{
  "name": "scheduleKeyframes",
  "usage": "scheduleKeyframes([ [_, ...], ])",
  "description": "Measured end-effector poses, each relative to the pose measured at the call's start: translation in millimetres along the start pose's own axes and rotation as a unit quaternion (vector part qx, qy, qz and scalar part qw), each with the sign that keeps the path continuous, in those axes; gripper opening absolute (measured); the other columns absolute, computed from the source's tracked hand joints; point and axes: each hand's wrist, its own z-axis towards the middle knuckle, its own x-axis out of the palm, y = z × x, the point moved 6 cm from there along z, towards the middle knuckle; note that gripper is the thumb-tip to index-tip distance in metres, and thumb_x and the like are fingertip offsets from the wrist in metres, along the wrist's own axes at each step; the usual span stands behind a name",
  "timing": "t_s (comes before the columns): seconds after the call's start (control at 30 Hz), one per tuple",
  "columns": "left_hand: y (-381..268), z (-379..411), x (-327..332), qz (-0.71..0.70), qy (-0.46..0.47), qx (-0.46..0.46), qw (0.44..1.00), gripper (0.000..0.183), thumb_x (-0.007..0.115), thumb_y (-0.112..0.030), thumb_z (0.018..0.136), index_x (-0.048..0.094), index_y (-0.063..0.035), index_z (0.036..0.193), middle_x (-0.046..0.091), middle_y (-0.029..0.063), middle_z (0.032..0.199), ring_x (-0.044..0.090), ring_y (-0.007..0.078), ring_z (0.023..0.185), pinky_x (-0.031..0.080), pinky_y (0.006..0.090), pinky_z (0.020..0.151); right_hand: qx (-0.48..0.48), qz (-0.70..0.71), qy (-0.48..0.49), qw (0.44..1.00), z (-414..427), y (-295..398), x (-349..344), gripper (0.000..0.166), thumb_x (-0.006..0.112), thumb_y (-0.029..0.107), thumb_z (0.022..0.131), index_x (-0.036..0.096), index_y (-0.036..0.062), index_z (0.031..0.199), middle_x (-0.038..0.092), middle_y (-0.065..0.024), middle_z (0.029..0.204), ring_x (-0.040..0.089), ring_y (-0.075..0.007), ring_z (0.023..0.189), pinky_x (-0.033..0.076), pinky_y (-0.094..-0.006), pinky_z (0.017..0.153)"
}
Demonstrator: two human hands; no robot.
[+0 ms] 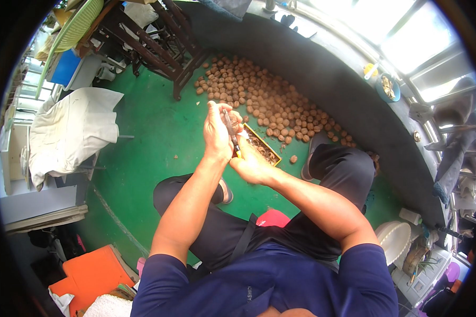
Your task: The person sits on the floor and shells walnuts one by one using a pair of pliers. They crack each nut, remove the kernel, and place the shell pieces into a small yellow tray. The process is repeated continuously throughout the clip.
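Observation:
My left hand point(218, 134) is raised in front of me, palm inward, around a brown walnut point(235, 118) that shows between its fingers. In my right hand point(250, 160) is a dark metal hand tool point(229, 128) with yellow on its handle, perhaps pliers; its jaws lie beside the walnut. The hands touch near the wrists. Below them on the green floor stands a shallow yellow-edged box point(277, 161) holding broken shells. Many whole walnuts point(277, 107) are spread on the floor beyond the hands.
A single walnut point(293, 159) lies by my right shoe. The dark curved wall point(353, 126) runs behind the walnuts. A dark wooden stand point(178, 75) is at upper left, a cloth-covered chair point(71, 130) at left. A blue bowl point(388, 88) sits on the ledge.

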Motion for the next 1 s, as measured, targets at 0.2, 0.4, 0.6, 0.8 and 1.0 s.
scheduleKeyframes([
  [0.2,-31.6,-11.9,7.9,0.018,0.129,0.004,0.991,0.059,0.035,-0.06,0.111,0.054,-0.0077,0.131,0.072,0.0203,0.117,0.072,0.032,0.105,0.057,0.0446,0.094,-0.017,0.164,0.068,0.984,2.9,-25.4,-1.4,0.047,0.059,0.005,0.092,0.047,-0.0004,0.137,0.058,-0.0103,0.125,0.056,-0.0186,0.12,0.047,-0.0351,0.106],
  [0.4,-32.4,-22.7,1.0,0.009,0.212,-0.024,0.977,0.052,0.047,-0.05,0.111,0.052,-0.0067,0.138,0.069,0.022,0.123,0.07,0.0321,0.111,0.056,0.047,0.099,-0.047,0.238,0.109,0.964,-10.4,-2.9,-1.5,0.053,0.05,0.002,0.09,0.044,-0.0022,0.142,0.057,-0.0134,0.132,0.056,-0.0248,0.127,0.047,-0.0422,0.113],
  [0.6,-27.2,-25.0,-6.5,-0.056,0.258,-0.063,0.962,0.061,0.068,-0.039,0.102,0.049,-0.0015,0.146,0.067,0.0221,0.129,0.069,0.0334,0.118,0.055,0.0461,0.105,-0.049,0.244,0.13,0.96,-13.9,2.1,0.8,0.058,0.048,0.001,0.086,0.042,-0.0024,0.144,0.055,-0.0156,0.133,0.055,-0.0265,0.128,0.046,-0.0435,0.114],
  [0.8,-21.6,-26.8,-12.1,-0.102,0.264,-0.072,0.956,0.057,0.077,-0.028,0.098,0.053,0.0012,0.141,0.067,0.0238,0.129,0.072,0.0317,0.112,0.059,0.0407,0.099,-0.064,0.23,0.151,0.959,-20.2,9.3,2.6,0.06,0.049,0.002,0.084,0.042,-0.0024,0.143,0.054,-0.0157,0.133,0.054,-0.0267,0.129,0.044,-0.0438,0.116],
  [1.0,-29.4,-32.0,-7.9,-0.087,0.307,-0.073,0.945,0.062,0.083,-0.026,0.092,0.055,0.0051,0.138,0.071,0.0191,0.12,0.072,0.0283,0.109,0.059,0.04,0.097,-0.025,0.252,0.216,0.943,-35.1,25.7,-2.1,0.082,0.05,0.0,0.081,0.026,-0.0021,0.159,0.043,-0.0219,0.153,0.04,-0.0347,0.149,0.033,-0.0481,0.126],
])
